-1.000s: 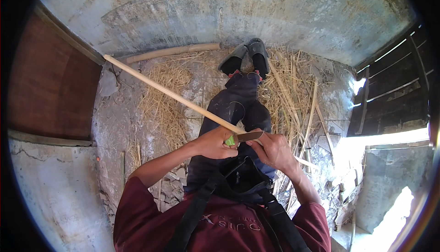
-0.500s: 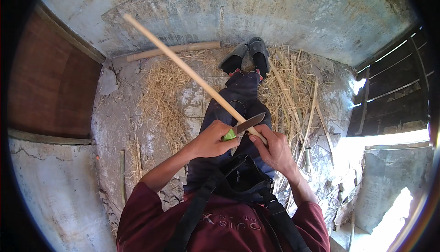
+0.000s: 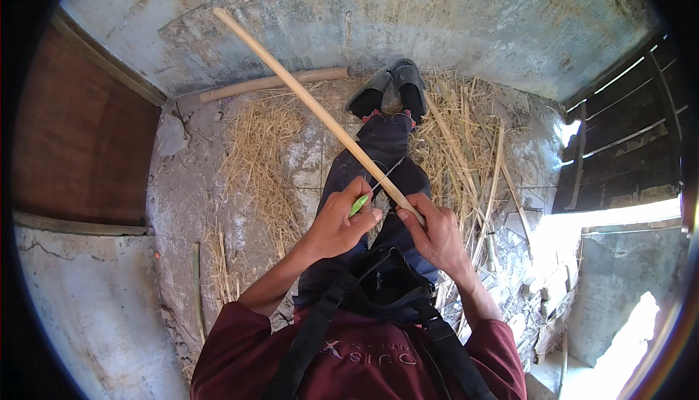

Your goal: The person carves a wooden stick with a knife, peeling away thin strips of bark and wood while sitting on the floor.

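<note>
My left hand (image 3: 341, 218) is closed around the green handle of a knife (image 3: 359, 205). Its thin blade lies across a long pale wooden stick (image 3: 313, 104), seen nearly edge-on. My right hand (image 3: 434, 232) grips the near end of that stick, thumb on top. From there the stick slants up and away to the far left, over my outstretched legs (image 3: 384, 145). The blade sits a short way beyond my right hand's fingers. The underside of the stick within my right hand is hidden.
Straw and shavings (image 3: 258, 149) cover the floor on both sides of my legs. Thin strips (image 3: 499, 160) lie to the right. A thick bamboo pole (image 3: 275, 83) rests along the far wall (image 3: 415, 14). A brown wooden panel (image 3: 87, 123) stands at left, dark slats (image 3: 626, 138) at right.
The knife has turned from showing its blade's flat to nearly edge-on and shifted slightly farther up the stick. The stick's far end has swung a little right and up.
</note>
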A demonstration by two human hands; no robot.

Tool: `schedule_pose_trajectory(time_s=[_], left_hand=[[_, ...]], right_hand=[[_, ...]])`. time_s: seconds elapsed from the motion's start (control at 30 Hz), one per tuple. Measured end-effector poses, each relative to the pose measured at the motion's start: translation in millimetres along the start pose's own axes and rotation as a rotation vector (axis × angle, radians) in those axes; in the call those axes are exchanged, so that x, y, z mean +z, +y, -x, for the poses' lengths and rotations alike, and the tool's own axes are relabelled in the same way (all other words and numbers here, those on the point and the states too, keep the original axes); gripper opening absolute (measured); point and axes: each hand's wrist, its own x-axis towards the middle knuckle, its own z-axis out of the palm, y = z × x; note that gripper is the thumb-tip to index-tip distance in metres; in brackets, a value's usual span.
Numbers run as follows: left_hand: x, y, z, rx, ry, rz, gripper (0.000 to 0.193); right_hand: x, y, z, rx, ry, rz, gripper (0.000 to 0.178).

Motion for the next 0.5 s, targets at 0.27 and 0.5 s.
schedule_pose_trajectory(time_s=[0.27, 0.5], left_hand=[[6, -16, 3, -0.049, 0.033, 0.187, 0.041], [10, -26, 11, -0.139, 0.077, 0.49, 0.056]], right_hand=[[-1, 3, 1, 0.038, 0.004, -0.031, 0.018], [-1, -5, 0, 0.03, 0.007, -0.043, 0.018]])
